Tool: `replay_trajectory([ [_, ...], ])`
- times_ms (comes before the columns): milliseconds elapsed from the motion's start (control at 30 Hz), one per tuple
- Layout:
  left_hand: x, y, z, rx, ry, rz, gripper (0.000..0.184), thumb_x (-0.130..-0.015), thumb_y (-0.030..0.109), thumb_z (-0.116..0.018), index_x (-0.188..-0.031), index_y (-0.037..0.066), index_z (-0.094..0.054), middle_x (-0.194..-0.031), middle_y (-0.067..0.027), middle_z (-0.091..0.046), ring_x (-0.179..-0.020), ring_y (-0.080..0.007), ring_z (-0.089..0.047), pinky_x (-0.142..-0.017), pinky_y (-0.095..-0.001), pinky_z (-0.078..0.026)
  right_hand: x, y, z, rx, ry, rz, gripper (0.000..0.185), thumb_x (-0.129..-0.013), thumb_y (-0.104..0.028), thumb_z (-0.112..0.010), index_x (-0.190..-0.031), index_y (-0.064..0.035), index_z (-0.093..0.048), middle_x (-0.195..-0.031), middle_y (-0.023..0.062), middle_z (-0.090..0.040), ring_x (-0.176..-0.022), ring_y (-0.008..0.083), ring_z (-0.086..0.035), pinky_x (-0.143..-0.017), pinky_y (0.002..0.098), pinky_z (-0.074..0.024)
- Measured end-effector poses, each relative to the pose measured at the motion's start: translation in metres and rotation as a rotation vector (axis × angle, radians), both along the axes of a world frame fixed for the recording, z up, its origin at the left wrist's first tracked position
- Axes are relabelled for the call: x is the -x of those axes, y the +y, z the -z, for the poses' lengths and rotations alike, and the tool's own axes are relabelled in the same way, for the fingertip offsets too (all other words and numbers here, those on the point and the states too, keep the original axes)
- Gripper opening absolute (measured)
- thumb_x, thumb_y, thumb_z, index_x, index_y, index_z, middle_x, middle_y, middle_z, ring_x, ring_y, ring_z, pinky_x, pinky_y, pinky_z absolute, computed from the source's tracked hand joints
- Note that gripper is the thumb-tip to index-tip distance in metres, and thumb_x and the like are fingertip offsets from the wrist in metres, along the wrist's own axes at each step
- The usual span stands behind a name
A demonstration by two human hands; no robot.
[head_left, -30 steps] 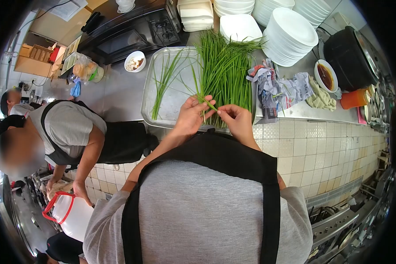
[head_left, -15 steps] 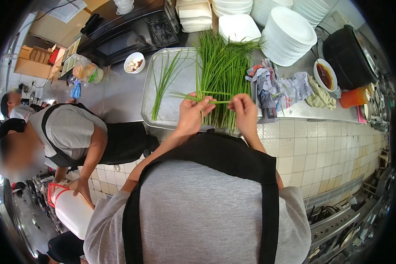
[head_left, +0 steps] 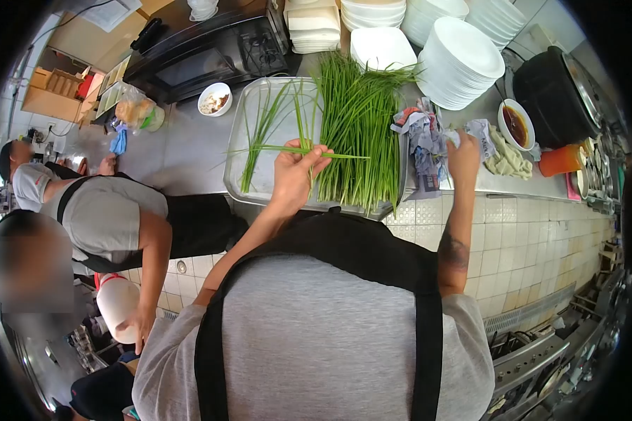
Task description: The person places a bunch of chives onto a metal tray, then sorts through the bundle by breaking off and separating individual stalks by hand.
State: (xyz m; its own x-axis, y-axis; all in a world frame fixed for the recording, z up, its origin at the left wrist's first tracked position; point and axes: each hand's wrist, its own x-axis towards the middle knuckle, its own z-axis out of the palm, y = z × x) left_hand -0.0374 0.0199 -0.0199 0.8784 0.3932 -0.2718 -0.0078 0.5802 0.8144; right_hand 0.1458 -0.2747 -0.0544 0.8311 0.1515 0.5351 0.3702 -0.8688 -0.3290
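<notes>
My left hand (head_left: pixel 298 172) is closed around a few long green chives (head_left: pixel 347 156), some lying crosswise and some upright. It hovers over the metal tray (head_left: pixel 240 116), just left of the big bundle of chives (head_left: pixel 361 133). A small loose bunch of chives (head_left: pixel 260 137) lies on the tray's left side. My right hand (head_left: pixel 463 154) is off to the right, over the crumpled newspaper (head_left: pixel 428 151). Its fingers are drawn together at the paper's edge, and whatever is between them is too small to make out.
Stacked white plates (head_left: pixel 460 67) and white bowls (head_left: pixel 376 45) stand behind. A bowl of brown sauce (head_left: pixel 516 126), a cloth (head_left: pixel 509 161) and a black cooker (head_left: pixel 555 91) are right. A black microwave (head_left: pixel 203 59) stands back left. A co-worker (head_left: pixel 116 217) bends at the left with a white container (head_left: pixel 117 305).
My right hand has left the chives and moved right to the newspaper. My left hand has shifted slightly left, still holding chives. The co-worker's white container has moved.
</notes>
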Motion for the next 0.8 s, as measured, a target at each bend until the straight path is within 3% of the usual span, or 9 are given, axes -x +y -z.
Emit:
replay_trajectory([
  [33,-0.001,0.000,-0.001,-0.025,0.006,0.005,0.021,-0.086,-0.001,-0.056,-0.101,0.003,-0.042,-0.092,-0.0134,-0.062,-0.091,-0.0233,-0.062,-0.080,-0.0332,-0.053,0.012,0.017,-0.003,-0.033,-0.061,-0.050,0.019,-0.078,-0.012,-0.063,-0.093,0.0004,-0.064,-0.090,0.0167,-0.062,-0.084,0.0353,-0.060,-0.073,0.0408,-0.0471],
  [100,-0.002,-0.002,-0.003,-0.093,0.007,0.021,0.020,-0.087,0.001,-0.056,-0.102,0.002,-0.043,-0.094,-0.0127,-0.061,-0.092,-0.0230,-0.061,-0.083,-0.0350,-0.051,0.047,0.057,-0.033,-0.312,0.199,-0.331,0.016,-0.079,-0.012,-0.063,-0.090,-0.0006,-0.066,-0.090,0.0151,-0.062,-0.083,0.0323,-0.060,-0.072,0.0381,-0.0478],
  [167,-0.001,-0.004,-0.005,-0.121,0.008,0.037,0.019,-0.087,0.003,-0.055,-0.102,0.003,-0.043,-0.096,-0.0120,-0.061,-0.094,-0.0230,-0.061,-0.085,-0.0358,-0.050,0.083,0.092,-0.065,-0.410,0.462,-0.610,0.014,-0.078,-0.011,-0.064,-0.090,-0.0024,-0.066,-0.085,0.0131,-0.062,-0.078,0.0300,-0.060,-0.069,0.0355,-0.0481],
  [233,-0.003,-0.005,-0.007,-0.108,-0.003,0.049,0.019,-0.087,0.003,-0.055,-0.102,0.004,-0.043,-0.096,-0.0113,-0.061,-0.094,-0.0233,-0.061,-0.086,-0.0356,-0.049,0.099,0.112,-0.062,-0.356,0.447,-0.762,0.013,-0.077,-0.007,-0.065,-0.089,-0.0028,-0.067,-0.081,0.0115,-0.060,-0.077,0.0261,-0.059,-0.065,0.0326,-0.0461],
  [533,0.001,-0.011,-0.002,0.184,-0.093,0.196,0.016,-0.094,0.020,-0.045,-0.106,0.010,-0.048,-0.114,-0.0115,-0.058,-0.117,-0.0221,-0.046,-0.099,-0.0434,-0.033,0.111,0.136,-0.060,-0.230,0.216,-0.715,0.005,-0.066,-0.006,-0.068,-0.070,-0.0055,-0.065,-0.068,0.0070,-0.055,-0.069,0.0262,-0.056,-0.062,0.0363,-0.0454],
  [633,0.000,-0.012,-0.003,0.212,-0.129,0.255,0.014,-0.095,0.021,-0.043,-0.103,0.011,-0.049,-0.122,-0.0114,-0.054,-0.119,-0.0219,-0.044,-0.098,-0.0429,-0.033,0.109,0.141,-0.051,-0.336,0.210,-0.707,0.006,-0.066,-0.004,-0.067,-0.071,-0.0038,-0.064,-0.068,0.0081,-0.055,-0.063,0.0249,-0.055,-0.057,0.0331,-0.0448],
  [800,0.002,-0.016,-0.011,0.089,-0.099,0.257,0.013,-0.095,0.026,-0.043,-0.099,0.015,-0.050,-0.131,-0.0103,-0.047,-0.124,-0.0223,-0.038,-0.098,-0.0426,-0.031,0.106,0.144,-0.042,-0.754,0.454,-0.555,0.006,-0.070,-0.002,-0.062,-0.075,0.0004,-0.064,-0.066,0.0056,-0.055,-0.053,0.0127,-0.050,-0.051,0.0241,-0.0391],
])
